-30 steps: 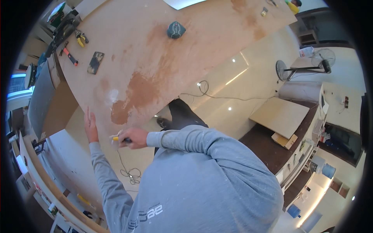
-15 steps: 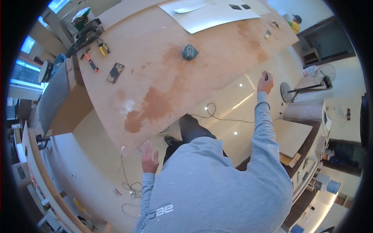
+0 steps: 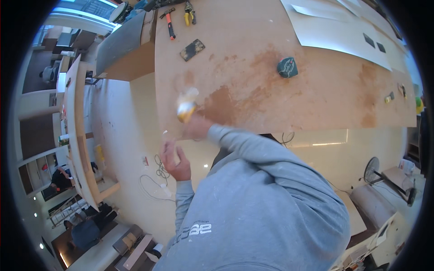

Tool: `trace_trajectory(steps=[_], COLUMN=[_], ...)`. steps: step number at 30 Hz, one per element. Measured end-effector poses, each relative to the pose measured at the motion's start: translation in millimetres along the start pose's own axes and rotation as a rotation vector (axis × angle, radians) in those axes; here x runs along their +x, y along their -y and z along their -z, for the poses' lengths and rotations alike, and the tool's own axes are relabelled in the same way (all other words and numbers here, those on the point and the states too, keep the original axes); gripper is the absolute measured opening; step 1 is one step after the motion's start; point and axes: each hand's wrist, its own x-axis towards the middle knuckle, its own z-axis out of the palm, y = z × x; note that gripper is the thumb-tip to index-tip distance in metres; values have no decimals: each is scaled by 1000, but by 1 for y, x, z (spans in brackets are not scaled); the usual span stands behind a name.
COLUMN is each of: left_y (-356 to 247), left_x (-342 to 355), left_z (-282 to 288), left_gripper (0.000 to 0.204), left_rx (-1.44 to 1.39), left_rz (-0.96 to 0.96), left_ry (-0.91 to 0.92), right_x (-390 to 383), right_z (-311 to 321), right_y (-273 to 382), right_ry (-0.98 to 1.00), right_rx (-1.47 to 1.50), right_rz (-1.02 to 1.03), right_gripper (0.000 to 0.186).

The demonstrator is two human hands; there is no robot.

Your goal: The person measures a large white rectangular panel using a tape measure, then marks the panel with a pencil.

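My right hand (image 3: 198,127) reaches across my front to the near left part of a large tan board (image 3: 235,106). It is blurred by motion and closed on a tool with a yellow part and a white or silvery part (image 3: 186,109), too smeared to name. This tool is over or against the board, beside a wet-looking brown patch (image 3: 221,104); contact cannot be told. Just off the board's near left corner, my left hand (image 3: 176,161) is open, fingers stretched and thumb apart, holding nothing visible. A small white bit (image 3: 165,132) shows near its fingertips.
On the board lie a dark teal block-shaped thing (image 3: 287,67), a dark speckled flat piece (image 3: 192,50), a hammer (image 3: 169,25), yellow-handled pliers (image 3: 189,13) and pale sheets (image 3: 334,34). Cables (image 3: 156,183) trail over the floor. A fan (image 3: 371,169) stands at right; people (image 3: 86,232) are at lower left.
My right hand has swung from the far right to the board's near left part, the tool now visible in it. The view has turned left, shifting the board rightward. My left hand remains open.
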Motion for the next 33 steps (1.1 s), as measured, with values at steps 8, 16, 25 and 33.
trace_trajectory(steps=[8,16,25,33], left_y=[-62,-129,-114,-121], left_x=[-20,-71,-91,-47], left_z=[72,30,-30,-55], left_gripper=[29,29,41,32], left_rx=[380,-136,-291,-243], left_rz=[270,1026,381,-50], left_ry=[-247,19,359,640], right_x=[-40,34,-90,-233], right_z=[72,134,184,245], right_y=[83,-113,-241,-250], right_ry=[169,-666,-378,-203], right_rx=[1355,1447,99,-413], right_rz=[6,-504,-627,-993], right_gripper=[32,32,36,83])
